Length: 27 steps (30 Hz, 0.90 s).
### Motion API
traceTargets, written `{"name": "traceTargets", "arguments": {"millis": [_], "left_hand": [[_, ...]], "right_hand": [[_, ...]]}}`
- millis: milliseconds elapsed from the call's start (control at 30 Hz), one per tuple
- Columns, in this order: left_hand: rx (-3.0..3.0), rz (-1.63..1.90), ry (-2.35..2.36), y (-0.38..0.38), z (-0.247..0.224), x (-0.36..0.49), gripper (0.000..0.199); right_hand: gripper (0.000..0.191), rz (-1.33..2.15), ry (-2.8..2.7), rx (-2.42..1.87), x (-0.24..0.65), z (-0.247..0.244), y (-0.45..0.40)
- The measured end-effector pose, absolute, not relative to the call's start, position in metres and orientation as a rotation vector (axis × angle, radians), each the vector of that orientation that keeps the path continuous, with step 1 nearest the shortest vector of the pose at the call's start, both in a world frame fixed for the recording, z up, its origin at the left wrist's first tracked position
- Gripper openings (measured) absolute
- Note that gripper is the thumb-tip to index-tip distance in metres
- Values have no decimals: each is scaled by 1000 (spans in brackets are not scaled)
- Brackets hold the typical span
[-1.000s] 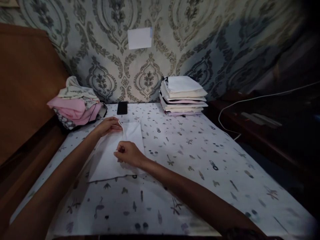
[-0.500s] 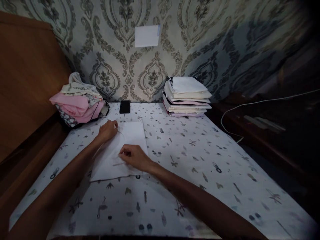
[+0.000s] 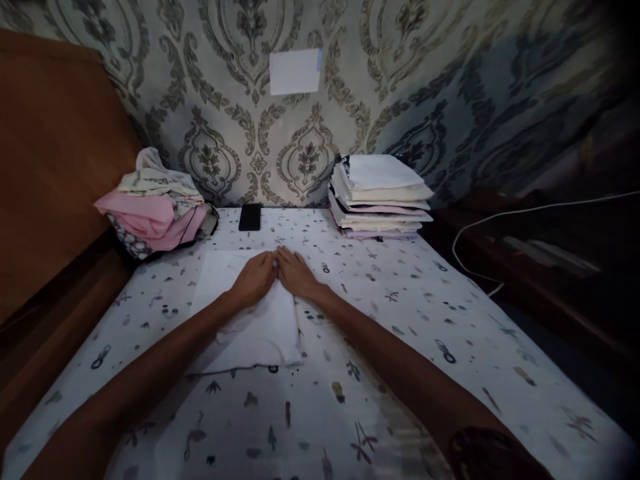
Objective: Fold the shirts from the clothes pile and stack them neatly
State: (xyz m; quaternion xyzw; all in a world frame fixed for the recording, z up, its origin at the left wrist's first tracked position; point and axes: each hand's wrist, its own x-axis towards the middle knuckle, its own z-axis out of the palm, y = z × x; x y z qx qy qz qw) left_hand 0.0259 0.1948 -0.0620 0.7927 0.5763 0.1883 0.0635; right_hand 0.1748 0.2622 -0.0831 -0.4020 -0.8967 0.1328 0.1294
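Note:
A folded white cloth (image 3: 273,333), possibly a garment, lies flat on the patterned sheet, with soft creases across its near half. My left hand (image 3: 253,279) is at the cloth's far right corner, its fingers bent in a pinch at the fabric. Close against it, my right hand (image 3: 299,272) rests on the same corner with its fingers stretched out and lying nearly flat. Both hands cover that corner, so the fabric under the fingertips is hidden.
A neat stack of folded clothes (image 3: 383,197) stands at the back right. A loose heap of clothes (image 3: 155,210) lies at the back left, beside a wooden panel (image 3: 55,153). Between them is a black phone (image 3: 249,217). A white cable (image 3: 473,223) hangs off to the right.
My left hand has moved right from the cloth's far left side to its far right corner. My right hand has moved away from me, from the cloth's middle to that corner.

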Motion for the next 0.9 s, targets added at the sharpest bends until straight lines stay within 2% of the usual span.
{"name": "traceTargets", "arguments": {"millis": [133, 233, 500, 700, 767, 900], "left_hand": [[2409, 419, 1719, 170, -82, 23, 60], [2441, 267, 1639, 150, -84, 18, 67], [2475, 117, 1561, 109, -73, 12, 66], [2507, 149, 1588, 84, -74, -7, 63], [2509, 179, 1603, 83, -71, -6, 59], [2540, 256, 1529, 99, -61, 15, 50]], "right_hand": [[52, 361, -2730, -1081, 177, -90, 266], [53, 343, -2734, -1066, 179, -93, 269], [53, 485, -2652, -1143, 180, -71, 242], [49, 439, -2583, -728, 223, -63, 131], [43, 370, -2549, -738, 242, -69, 101], [8, 284, -2467, -891, 260, -78, 80]]}}
